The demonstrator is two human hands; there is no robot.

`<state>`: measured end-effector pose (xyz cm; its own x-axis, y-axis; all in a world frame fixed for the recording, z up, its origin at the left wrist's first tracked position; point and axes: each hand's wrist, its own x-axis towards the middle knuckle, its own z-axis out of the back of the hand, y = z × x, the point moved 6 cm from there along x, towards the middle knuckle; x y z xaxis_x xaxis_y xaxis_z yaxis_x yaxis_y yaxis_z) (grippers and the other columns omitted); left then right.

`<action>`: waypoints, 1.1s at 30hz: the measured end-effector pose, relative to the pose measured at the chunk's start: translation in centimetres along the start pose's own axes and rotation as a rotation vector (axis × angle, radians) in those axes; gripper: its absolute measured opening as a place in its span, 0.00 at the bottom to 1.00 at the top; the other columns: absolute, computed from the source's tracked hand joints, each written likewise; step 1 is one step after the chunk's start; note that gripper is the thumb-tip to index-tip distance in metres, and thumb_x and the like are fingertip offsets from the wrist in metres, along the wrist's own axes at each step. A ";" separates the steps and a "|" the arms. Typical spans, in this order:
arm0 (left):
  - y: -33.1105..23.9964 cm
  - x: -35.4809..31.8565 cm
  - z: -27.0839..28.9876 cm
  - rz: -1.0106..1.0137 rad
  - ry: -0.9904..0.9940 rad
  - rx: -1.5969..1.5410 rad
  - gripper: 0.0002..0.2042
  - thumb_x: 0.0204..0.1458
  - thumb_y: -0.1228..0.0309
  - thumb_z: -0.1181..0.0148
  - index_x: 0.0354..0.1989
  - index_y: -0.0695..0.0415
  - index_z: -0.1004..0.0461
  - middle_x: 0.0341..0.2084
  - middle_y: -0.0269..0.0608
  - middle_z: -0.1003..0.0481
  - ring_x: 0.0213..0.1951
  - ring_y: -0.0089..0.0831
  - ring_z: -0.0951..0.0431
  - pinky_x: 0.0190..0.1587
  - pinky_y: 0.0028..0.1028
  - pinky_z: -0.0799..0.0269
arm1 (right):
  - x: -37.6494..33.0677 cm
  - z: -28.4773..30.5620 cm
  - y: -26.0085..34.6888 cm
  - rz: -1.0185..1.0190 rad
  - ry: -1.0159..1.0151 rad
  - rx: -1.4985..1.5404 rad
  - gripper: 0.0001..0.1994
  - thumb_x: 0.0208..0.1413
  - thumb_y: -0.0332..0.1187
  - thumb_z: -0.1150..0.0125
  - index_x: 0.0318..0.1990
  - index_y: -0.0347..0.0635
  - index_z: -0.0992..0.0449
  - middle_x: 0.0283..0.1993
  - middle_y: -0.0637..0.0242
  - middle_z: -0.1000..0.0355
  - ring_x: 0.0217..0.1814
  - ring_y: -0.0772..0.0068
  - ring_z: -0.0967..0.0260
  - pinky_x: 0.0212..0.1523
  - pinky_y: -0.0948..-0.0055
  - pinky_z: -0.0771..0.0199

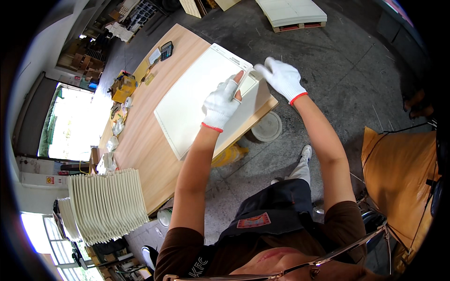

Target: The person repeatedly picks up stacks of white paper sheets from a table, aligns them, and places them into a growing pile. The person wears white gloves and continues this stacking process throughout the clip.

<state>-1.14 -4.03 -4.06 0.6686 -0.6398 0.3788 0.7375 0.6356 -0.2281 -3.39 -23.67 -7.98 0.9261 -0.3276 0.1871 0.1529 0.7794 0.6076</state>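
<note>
A thick stack of large white sheets (197, 89) lies on the wood-topped table, with printed marks along its far edge. My left hand (221, 104), in a white knit glove with a red cuff and bare thumb and index fingertips, rests on the stack near its right side. Its thumb and index finger are apart, beside a raised pale strip at the sheets' edge. At the far right corner is my right hand (282, 78), gloved in white with a red cuff. Its fingers point at the corner, slightly smeared and apart; contact there is unclear.
Along the left of the wooden table (145, 126) are a calculator (166, 50), a yellow box of tools (123, 88) and small plastic bags. Many folded pale pieces form a pile (108, 201) at the near left. A lidded bucket (267, 126) stands below the right edge; a loaded pallet (293, 14) lies beyond.
</note>
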 end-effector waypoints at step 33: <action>3.0 1.8 -2.0 0.154 0.101 -0.492 0.18 0.52 0.62 0.35 0.51 0.49 0.23 0.43 0.42 0.20 0.44 0.36 0.20 0.49 0.29 0.27 | 1.5 -3.2 2.3 0.072 -0.023 0.455 0.29 0.64 0.60 0.66 0.49 0.46 0.26 0.38 0.47 0.24 0.43 0.44 0.26 0.43 0.53 0.29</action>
<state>2.45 -4.10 -5.89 0.7605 -0.6090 0.2253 0.5715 0.4631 -0.6775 -0.53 -20.67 -8.79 0.9201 -0.2972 0.2553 -0.0832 0.4885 0.8686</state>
